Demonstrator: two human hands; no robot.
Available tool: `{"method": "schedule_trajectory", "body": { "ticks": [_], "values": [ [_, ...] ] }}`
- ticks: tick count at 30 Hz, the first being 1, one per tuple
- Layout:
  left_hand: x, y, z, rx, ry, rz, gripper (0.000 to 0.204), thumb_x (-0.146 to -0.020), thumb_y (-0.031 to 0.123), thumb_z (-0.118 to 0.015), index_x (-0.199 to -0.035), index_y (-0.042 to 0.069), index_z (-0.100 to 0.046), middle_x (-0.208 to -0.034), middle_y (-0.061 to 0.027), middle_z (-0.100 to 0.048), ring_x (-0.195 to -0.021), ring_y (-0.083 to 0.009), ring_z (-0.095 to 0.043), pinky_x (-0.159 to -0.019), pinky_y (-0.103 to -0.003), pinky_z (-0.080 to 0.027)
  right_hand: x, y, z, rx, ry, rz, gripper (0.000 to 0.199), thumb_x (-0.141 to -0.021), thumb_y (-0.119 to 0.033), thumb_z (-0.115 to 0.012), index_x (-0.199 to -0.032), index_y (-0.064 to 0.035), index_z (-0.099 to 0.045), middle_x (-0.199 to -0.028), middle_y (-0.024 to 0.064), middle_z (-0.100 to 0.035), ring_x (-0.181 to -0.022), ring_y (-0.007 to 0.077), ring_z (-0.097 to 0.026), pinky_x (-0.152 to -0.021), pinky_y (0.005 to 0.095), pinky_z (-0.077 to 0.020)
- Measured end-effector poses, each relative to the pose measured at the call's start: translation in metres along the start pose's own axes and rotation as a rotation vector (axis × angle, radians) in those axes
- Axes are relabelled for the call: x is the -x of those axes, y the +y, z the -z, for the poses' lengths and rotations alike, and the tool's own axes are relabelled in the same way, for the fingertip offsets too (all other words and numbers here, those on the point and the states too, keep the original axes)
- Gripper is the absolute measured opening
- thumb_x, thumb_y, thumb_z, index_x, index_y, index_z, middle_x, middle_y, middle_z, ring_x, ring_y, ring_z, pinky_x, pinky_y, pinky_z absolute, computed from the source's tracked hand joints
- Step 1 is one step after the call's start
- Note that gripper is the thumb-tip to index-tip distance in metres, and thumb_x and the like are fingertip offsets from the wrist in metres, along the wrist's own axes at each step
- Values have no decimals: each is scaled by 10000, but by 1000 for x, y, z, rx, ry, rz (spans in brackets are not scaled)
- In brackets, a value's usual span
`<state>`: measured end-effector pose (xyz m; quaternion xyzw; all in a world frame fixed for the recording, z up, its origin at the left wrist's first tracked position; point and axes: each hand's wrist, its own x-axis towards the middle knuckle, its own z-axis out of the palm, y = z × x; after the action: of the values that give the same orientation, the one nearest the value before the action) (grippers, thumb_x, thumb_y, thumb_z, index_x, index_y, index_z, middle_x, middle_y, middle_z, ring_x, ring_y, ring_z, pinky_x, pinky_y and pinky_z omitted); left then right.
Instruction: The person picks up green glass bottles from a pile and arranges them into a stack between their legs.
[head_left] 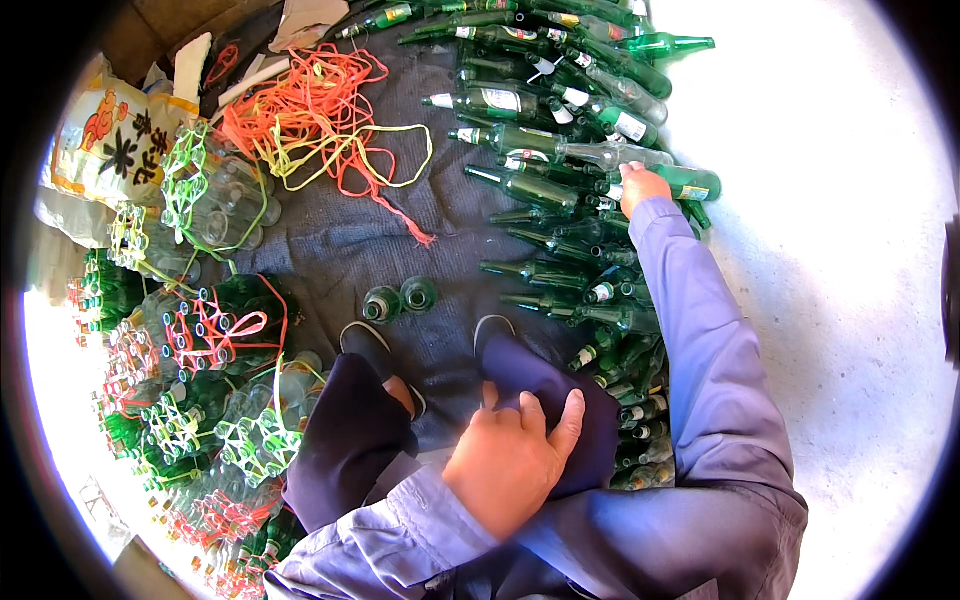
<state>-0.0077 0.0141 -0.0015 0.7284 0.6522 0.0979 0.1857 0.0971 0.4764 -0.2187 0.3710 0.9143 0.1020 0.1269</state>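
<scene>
My right hand (643,188) reaches into the pile of glass bottles on the right. Its fingers are closed at a green bottle (695,184) lying on its side, base to the right; the fingers partly hide its neck. Against the fingertips lies a clear bottle (605,154). My left hand (510,465) is empty over my lap, fingers apart and back upward. On the dark cloth in front of my shoes, two green bottles, one on the left (382,304) and one on the right (418,293), stand upright side by side.
Tangled red and yellow plastic cord (310,110) lies at the far left. Below it, bottles tied in bundles (220,325) crowd the left side. A printed white sack (110,135) stands behind them. Dark cloth (400,230) covers the ground; pale concrete (830,300) lies to the right.
</scene>
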Motion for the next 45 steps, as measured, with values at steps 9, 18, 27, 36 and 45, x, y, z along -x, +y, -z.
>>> {"method": "schedule_trajectory", "body": {
  "ticks": [9, 18, 27, 36, 45],
  "values": [
    [0, 1, 4, 11, -24, 22, 754, -862, 363, -750, -1511, 72, -500, -1149, -243, -687, -689, -222, -638, -642, -351, -500, 11, -2, 20, 43, -38, 21, 245, -990, -114, -537, -1154, -59, -711, -1228, 214, -677, -1053, 382, -716, -906, 496, -569],
    [7, 7, 5, 3, -30, 55, 802, -837, 369, -782, -1513, 61, -481, -1021, -188, -634, -792, -249, -655, -670, -356, -500, 33, 22, 36, 32, 164, 59, 273, -949, -163, -597, -1213, -107, -646, -1244, 146, -692, -1012, 364, -726, -855, 494, -580],
    [6, 5, -5, 7, -32, 36, 807, -838, 379, -786, -1505, 41, -483, -928, -103, -604, -848, -230, -619, -680, -362, -491, 54, 57, 96, -119, 310, -212, 322, -945, -267, -710, -1218, -104, -661, -1149, 139, -729, -1000, 378, -715, -856, 499, -565],
    [12, 5, -1, 11, -40, 72, 798, -842, 381, -783, -1504, 46, -487, -906, -89, -614, -805, -223, -625, -670, -366, -487, 74, 33, 146, -421, 393, -256, 280, -930, -313, -727, -1087, -81, -717, -953, 173, -758, -919, 402, -716, -805, 474, -557],
    [12, 4, -2, 33, -42, 72, 758, -862, 359, -764, -1494, 35, -498, -897, -93, -627, -825, -232, -632, -662, -371, -493, 124, -50, 179, -999, 532, 25, 215, -962, -191, -774, -1123, -55, -738, -881, 59, -763, -818, 131, -717, -797, 277, -560]
  ]
}}
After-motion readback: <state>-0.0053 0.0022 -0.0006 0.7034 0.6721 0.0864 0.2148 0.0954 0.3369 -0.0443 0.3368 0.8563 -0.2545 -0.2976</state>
